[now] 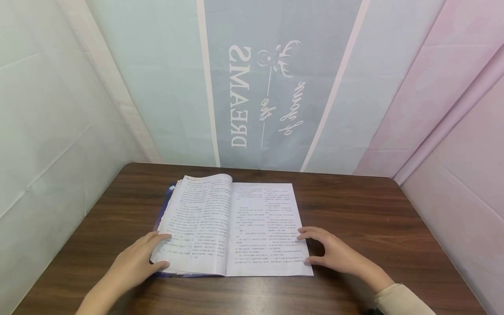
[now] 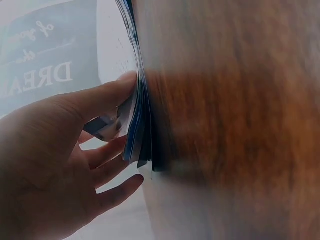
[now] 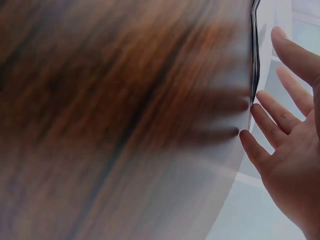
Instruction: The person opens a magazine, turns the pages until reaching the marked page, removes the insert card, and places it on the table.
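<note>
Though dim, hands (image 1: pixel 135 260) (image 1: pixel 337 253) prob. on bk (image 1: pixel 264 229).

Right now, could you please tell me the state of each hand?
Left hand: open, fingers relaxed at the open book's left edge.
Right hand: open, fingers spread at its right edge.

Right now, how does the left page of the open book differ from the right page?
The left page bulges upward near its inner edge, while the right page lies nearly flat. A strip of blue-purple cover shows beyond the left page's outer edge; the right page's outer edge borders the brown table. Both pages are white with small dark print.
</note>
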The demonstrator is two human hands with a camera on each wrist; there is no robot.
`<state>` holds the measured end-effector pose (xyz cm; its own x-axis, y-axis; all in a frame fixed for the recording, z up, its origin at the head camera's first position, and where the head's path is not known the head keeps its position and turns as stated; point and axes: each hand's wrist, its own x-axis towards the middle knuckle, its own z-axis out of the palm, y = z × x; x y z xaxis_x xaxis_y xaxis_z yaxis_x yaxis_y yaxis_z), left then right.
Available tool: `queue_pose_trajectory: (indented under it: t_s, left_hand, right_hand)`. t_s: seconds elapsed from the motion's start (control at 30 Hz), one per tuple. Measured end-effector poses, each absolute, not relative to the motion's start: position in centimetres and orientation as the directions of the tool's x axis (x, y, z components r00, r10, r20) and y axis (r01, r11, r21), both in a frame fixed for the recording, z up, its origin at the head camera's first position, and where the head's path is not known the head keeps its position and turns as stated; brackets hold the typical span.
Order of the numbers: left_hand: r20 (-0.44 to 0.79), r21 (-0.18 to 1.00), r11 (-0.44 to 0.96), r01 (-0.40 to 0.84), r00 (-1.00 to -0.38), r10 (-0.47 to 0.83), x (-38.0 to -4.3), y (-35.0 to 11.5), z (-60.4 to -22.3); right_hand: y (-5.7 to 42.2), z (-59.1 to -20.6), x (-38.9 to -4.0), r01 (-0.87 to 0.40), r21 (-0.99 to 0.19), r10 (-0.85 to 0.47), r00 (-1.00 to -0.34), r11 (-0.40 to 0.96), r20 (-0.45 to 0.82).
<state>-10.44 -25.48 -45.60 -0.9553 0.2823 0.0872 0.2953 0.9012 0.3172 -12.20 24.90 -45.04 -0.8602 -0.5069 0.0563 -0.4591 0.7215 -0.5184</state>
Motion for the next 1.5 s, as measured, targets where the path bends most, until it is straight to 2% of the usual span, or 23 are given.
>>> queue_pose_trajectory:
  t_s: [0.43, 0.67, 0.93, 1.2, 1.5]
  left_hand:
    - [0.077, 0.323, 0.903, 0.284, -0.959, 0.274, -10.6, -25.9, -45.7]
    - [0.092, 0.323, 0.897, 0.303, -0.953, 0.289, -10.4, -26.2, -45.6]
    - [0.052, 0.316, 0.907, 0.277, -0.96, 0.275, -10.5, -26.2, -45.5]
    - [0.016, 0.319, 0.913, 0.256, -0.964, 0.265, -10.6, -26.2, -45.3]
    - [0.034, 0.318, 0.91, 0.265, -0.963, 0.269, -10.6, -26.1, -45.2]
  right_hand:
    - [25.2, -45.0, -12.1, -0.477, -0.52, -0.551, -0.834, 0.709, 0.014]
    - [25.1, -45.0, -12.2, -0.47, -0.512, -0.545, -0.838, 0.719, 0.003]
    - [24.8, -44.7, -12.4, -0.436, -0.519, -0.52, -0.854, 0.735, -0.021]
    - [24.7, -44.4, -12.7, -0.423, -0.526, -0.506, -0.863, 0.738, -0.016]
    - [24.5, -43.9, -13.2, -0.438, -0.544, -0.503, -0.864, 0.716, 0.033]
